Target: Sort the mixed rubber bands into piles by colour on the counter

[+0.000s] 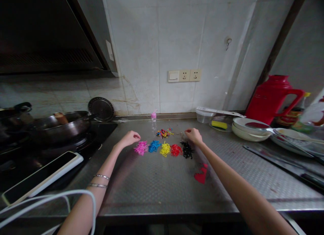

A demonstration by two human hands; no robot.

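Five small heaps of tiny rubber bands lie in a row on the steel counter [157, 181]: pink [141, 147], blue [154, 146], yellow [165, 149], red [176, 149] and black [187, 149]. Behind them sits a mixed-colour heap [164, 133]. My left hand [130, 138] is curled in a loose fist just left of and above the pink heap. My right hand [193, 135] is curled too, resting just above the black heap. Whether either hand pinches a band is hidden.
A small clear bottle with a pink cap [153, 120] stands behind the heaps. A wok [60, 125] sits on the stove at left, a phone [40, 177] and white cable near the front. Plates [249, 128], a yellow sponge [219, 124], a red jug [272, 96] and a knife [283, 164] are at right.
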